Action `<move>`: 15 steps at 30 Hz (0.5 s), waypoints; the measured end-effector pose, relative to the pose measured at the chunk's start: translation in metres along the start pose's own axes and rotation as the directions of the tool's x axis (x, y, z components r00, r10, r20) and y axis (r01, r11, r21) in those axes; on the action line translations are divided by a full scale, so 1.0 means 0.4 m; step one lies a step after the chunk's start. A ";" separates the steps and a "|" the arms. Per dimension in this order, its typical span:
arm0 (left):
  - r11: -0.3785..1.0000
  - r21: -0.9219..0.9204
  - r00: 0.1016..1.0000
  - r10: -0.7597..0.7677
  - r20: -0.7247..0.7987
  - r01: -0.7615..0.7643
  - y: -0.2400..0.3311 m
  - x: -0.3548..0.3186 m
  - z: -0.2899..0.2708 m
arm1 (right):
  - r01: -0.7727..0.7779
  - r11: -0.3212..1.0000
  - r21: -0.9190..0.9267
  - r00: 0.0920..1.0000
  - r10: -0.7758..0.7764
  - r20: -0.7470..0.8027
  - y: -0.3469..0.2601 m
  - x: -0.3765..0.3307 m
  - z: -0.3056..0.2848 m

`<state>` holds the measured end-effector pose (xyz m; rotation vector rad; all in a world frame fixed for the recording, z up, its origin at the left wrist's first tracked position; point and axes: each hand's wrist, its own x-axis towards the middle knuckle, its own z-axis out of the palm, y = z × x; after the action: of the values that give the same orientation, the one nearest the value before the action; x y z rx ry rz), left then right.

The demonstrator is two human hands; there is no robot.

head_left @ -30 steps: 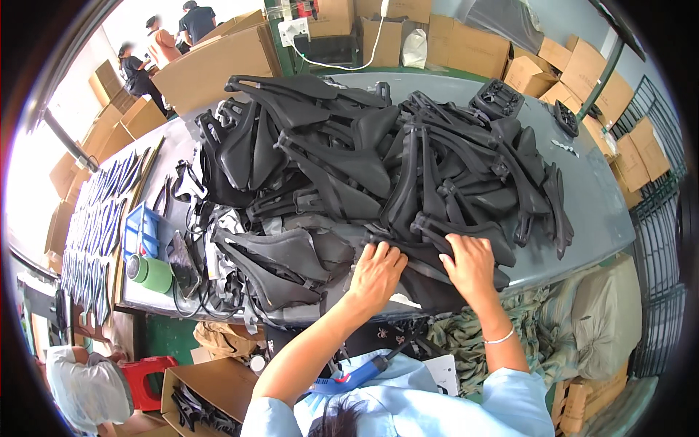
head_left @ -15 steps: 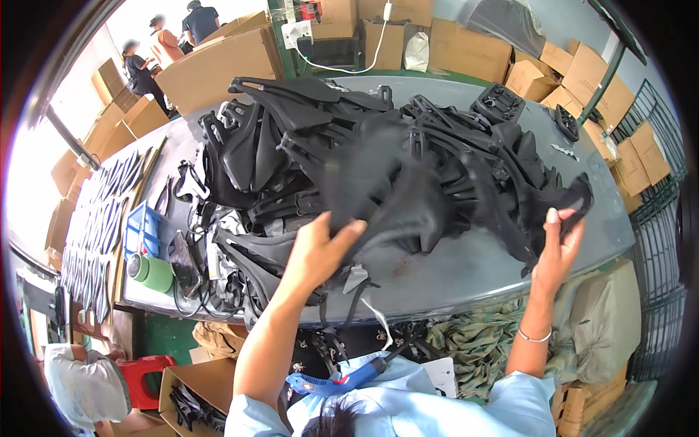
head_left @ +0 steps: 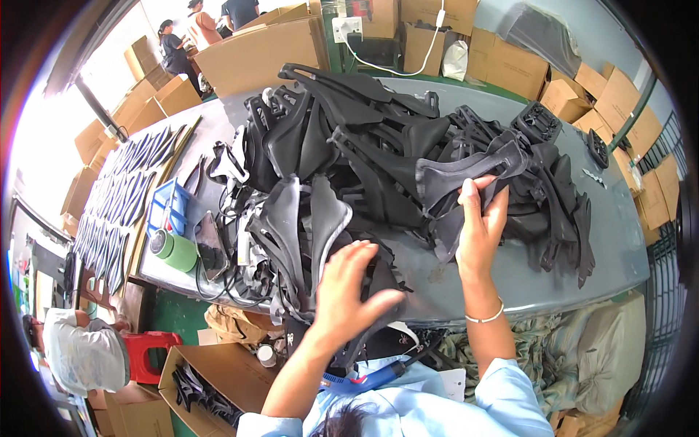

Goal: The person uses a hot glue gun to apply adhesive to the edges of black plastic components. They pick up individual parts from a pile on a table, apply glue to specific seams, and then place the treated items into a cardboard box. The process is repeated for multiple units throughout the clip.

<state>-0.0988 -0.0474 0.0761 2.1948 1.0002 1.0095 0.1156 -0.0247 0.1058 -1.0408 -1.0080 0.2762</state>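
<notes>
— What do the fingers hold?

— The right hand [head_left: 479, 237] has its fingers curled around a long black moulded part [head_left: 466, 175], lifting one end off the heap [head_left: 378, 146]. The left hand [head_left: 349, 288] is spread wide, palm down on another black part [head_left: 378, 273] at the near edge of the grey bench [head_left: 619, 247].

— And around them?

— A green tape roll [head_left: 173, 250] and a blue tray [head_left: 169, 206] lie to the left; cardboard boxes [head_left: 510, 62] stand behind.

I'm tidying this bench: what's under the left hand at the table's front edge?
The left hand rests on black moulded parts at the grey table edge. What lies beneath them is covered.
</notes>
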 end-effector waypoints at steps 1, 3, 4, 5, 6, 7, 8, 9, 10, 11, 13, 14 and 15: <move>0.987 0.158 1.000 -0.018 -0.023 0.021 0.013 -0.005 0.038 | 0.033 0.999 0.034 0.999 -0.032 -0.033 -0.009 -0.003 0.008; 0.918 0.386 0.994 0.054 0.094 -0.087 -0.064 -0.050 0.105 | 0.104 0.989 0.100 0.990 -0.094 -0.106 -0.044 -0.012 0.007; 0.909 0.408 0.996 0.072 0.061 -0.091 -0.070 -0.050 0.110 | 0.186 0.977 0.108 0.981 -0.179 -0.072 -0.054 -0.016 -0.015; 0.900 0.426 0.996 0.085 0.038 -0.093 -0.074 -0.059 0.114 | 0.250 0.966 0.059 0.968 -0.250 -0.022 -0.062 -0.027 -0.036; 0.891 0.444 0.995 0.098 0.014 -0.094 -0.078 -0.068 0.117 | 0.221 0.960 -0.170 0.970 -0.200 0.135 -0.079 -0.039 -0.070; 0.898 0.429 0.995 0.099 0.023 -0.099 -0.081 -0.079 0.120 | 0.216 0.896 -0.387 0.953 -0.107 0.283 -0.101 -0.055 -0.096; 0.903 0.414 0.993 0.116 0.023 -0.115 -0.088 -0.073 0.123 | 0.305 0.848 -0.434 0.884 -0.082 0.461 -0.122 -0.059 -0.099; 0.908 0.400 0.991 0.131 0.022 -0.129 -0.095 -0.073 0.127 | 0.310 0.816 -0.487 0.852 -0.012 0.523 -0.126 -0.077 -0.103; 0.892 0.405 0.977 0.210 0.022 -0.201 -0.095 -0.075 0.125 | 0.270 0.814 -0.515 0.851 0.049 0.523 -0.117 -0.090 -0.112; 0.883 0.410 0.973 0.226 0.057 -0.229 -0.092 -0.079 0.124 | 0.230 0.808 -0.542 0.845 0.110 0.523 -0.108 -0.092 -0.118; 0.889 0.388 0.970 0.223 0.099 -0.244 -0.086 -0.074 0.110 | 0.165 0.817 -0.552 0.837 0.180 0.517 -0.117 -0.071 -0.128; 0.908 0.342 0.969 0.210 0.131 -0.243 -0.087 -0.076 0.105 | 0.029 0.888 -0.459 0.839 0.228 0.494 -0.109 -0.061 -0.135; 0.925 0.297 0.967 0.197 0.162 -0.238 -0.089 -0.081 0.100 | -0.119 0.959 -0.256 0.869 0.226 0.441 -0.104 -0.052 -0.125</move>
<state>-0.0959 -0.0578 0.0146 2.6471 0.9227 0.8319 0.1339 -0.0889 0.1218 -1.3064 -1.4047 0.5955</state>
